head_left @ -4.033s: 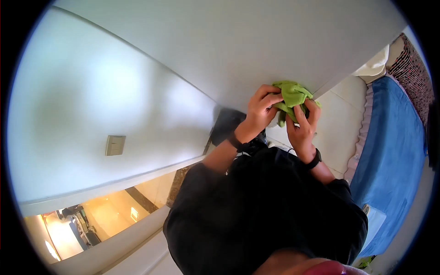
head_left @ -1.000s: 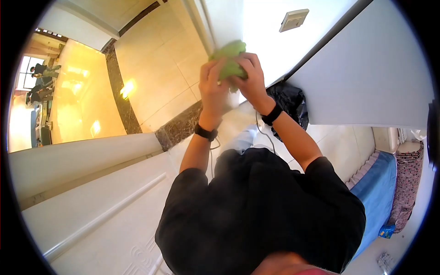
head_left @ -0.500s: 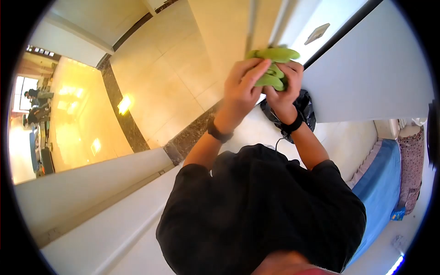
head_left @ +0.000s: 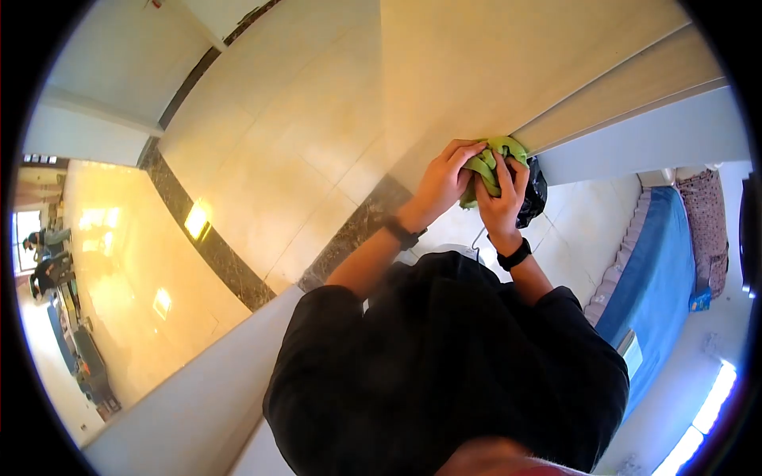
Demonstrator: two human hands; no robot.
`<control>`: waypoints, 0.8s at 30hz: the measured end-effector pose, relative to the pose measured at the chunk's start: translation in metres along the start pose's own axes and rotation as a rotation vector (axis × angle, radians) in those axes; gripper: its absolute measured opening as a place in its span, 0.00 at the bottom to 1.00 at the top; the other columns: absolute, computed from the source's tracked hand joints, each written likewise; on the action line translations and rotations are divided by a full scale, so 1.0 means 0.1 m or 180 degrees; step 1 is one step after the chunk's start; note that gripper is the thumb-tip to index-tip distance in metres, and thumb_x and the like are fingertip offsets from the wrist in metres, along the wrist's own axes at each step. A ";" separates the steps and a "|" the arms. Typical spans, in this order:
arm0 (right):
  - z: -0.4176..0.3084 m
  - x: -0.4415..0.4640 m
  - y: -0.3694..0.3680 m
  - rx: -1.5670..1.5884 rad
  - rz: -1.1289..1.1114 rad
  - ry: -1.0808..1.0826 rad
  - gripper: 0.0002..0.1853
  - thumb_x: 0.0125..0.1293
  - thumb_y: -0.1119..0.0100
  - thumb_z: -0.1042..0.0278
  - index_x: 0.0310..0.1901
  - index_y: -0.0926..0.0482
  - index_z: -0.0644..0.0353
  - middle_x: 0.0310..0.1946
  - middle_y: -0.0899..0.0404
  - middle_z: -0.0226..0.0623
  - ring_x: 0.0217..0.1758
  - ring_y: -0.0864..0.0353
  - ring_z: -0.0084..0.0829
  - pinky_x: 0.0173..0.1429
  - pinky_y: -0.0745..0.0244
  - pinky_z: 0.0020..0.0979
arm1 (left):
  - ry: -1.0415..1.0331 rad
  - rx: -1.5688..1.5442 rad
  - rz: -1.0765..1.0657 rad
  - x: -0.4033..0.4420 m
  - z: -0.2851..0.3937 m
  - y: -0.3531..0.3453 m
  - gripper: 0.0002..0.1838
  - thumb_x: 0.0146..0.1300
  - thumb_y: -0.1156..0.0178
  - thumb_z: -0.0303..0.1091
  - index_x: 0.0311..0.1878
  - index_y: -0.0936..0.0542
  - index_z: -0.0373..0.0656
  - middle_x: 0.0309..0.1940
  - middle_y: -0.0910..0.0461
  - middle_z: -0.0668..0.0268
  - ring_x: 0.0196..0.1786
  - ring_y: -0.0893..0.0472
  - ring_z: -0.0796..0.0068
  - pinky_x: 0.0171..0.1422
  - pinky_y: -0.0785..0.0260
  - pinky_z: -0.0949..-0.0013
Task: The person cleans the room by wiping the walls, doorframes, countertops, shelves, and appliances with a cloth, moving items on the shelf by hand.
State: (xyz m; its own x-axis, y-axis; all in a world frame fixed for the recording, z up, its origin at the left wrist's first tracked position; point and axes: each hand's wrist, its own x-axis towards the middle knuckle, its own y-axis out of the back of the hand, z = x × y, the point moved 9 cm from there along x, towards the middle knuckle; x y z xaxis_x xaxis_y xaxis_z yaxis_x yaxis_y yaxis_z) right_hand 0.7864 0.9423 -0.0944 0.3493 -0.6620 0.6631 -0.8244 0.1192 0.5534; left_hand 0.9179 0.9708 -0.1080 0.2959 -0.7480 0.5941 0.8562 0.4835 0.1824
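A crumpled green cloth (head_left: 510, 146) is bunched between my two hands, in front of a pale door (head_left: 548, 71). From the left, my left hand (head_left: 446, 181) grips it with the fingers bent over its side. My right hand (head_left: 503, 198) has its fingers pressed into the folds from the near right side. Part of the cloth is hidden behind the fingers. Whether the cloth touches the door's edge, I cannot tell.
A black plastic bag (head_left: 533, 198) is on the floor just beyond my right hand. A bed with a blue cover (head_left: 647, 262) stands at the right. A dark stone strip (head_left: 357, 226) crosses the tiled floor. People (head_left: 49, 258) are far off at the left.
My hands have moved down and slightly right in view, with the green cloth still between them. The door now spans more of the upper right, and the view has turned.
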 end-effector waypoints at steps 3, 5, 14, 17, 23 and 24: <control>-0.09 0.08 -0.03 -0.0072 -0.0197 0.0044 0.29 0.50 0.32 0.79 0.59 0.23 0.63 0.50 0.30 0.47 0.53 0.28 0.46 0.58 0.29 0.40 | -0.0004 -0.0191 0.0197 0.01 -0.07 0.01 0.24 0.52 0.43 0.13 0.55 0.23 0.40 0.49 0.21 0.55 0.48 0.19 0.51 0.50 0.24 0.62; -0.30 0.26 -0.20 -0.0067 -0.0324 0.0066 0.31 0.51 0.32 0.77 0.61 0.24 0.61 0.52 0.30 0.48 0.55 0.29 0.48 0.58 0.29 0.41 | 0.0366 -0.0337 0.0333 0.07 -0.28 0.22 0.25 0.52 0.45 0.11 0.55 0.23 0.40 0.49 0.22 0.53 0.49 0.20 0.51 0.52 0.25 0.62; -0.76 0.75 0.21 -0.0220 0.0518 0.0111 0.32 0.49 0.33 0.80 0.61 0.24 0.59 0.52 0.31 0.47 0.52 0.28 0.46 0.57 0.28 0.37 | -0.0602 -0.0283 0.0738 0.68 0.41 0.43 0.25 0.52 0.43 0.11 0.54 0.22 0.41 0.49 0.22 0.54 0.48 0.20 0.54 0.52 0.25 0.63; -0.67 0.68 0.48 -0.0387 0.0762 0.0096 0.31 0.47 0.33 0.80 0.58 0.22 0.61 0.50 0.28 0.47 0.52 0.27 0.45 0.57 0.29 0.38 | -0.0891 -0.0369 0.0604 0.70 0.64 0.23 0.25 0.50 0.38 0.12 0.53 0.20 0.42 0.48 0.22 0.57 0.47 0.20 0.56 0.49 0.25 0.64; -0.26 0.29 0.41 -0.0280 0.0630 -0.0138 0.30 0.45 0.33 0.82 0.55 0.23 0.64 0.48 0.27 0.48 0.48 0.25 0.46 0.53 0.26 0.37 | -0.0695 -0.0394 -0.0017 0.41 0.35 -0.05 0.28 0.47 0.38 0.10 0.53 0.21 0.43 0.47 0.23 0.57 0.48 0.21 0.57 0.49 0.25 0.64; -0.21 0.24 0.34 -0.0179 0.0512 -0.0255 0.29 0.46 0.32 0.82 0.54 0.22 0.64 0.48 0.27 0.48 0.48 0.25 0.47 0.53 0.26 0.37 | -0.0641 -0.0367 -0.0122 0.36 0.25 -0.06 0.28 0.47 0.38 0.10 0.53 0.21 0.43 0.47 0.23 0.57 0.48 0.21 0.57 0.50 0.25 0.64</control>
State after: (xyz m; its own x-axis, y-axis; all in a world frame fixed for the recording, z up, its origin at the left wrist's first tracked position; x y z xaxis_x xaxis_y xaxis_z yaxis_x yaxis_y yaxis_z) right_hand 0.7761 0.9461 -0.0495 0.1767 -0.6876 0.7042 -0.8398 0.2678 0.4723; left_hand 0.9132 0.9525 -0.0686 0.1815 -0.6534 0.7350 0.9113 0.3925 0.1239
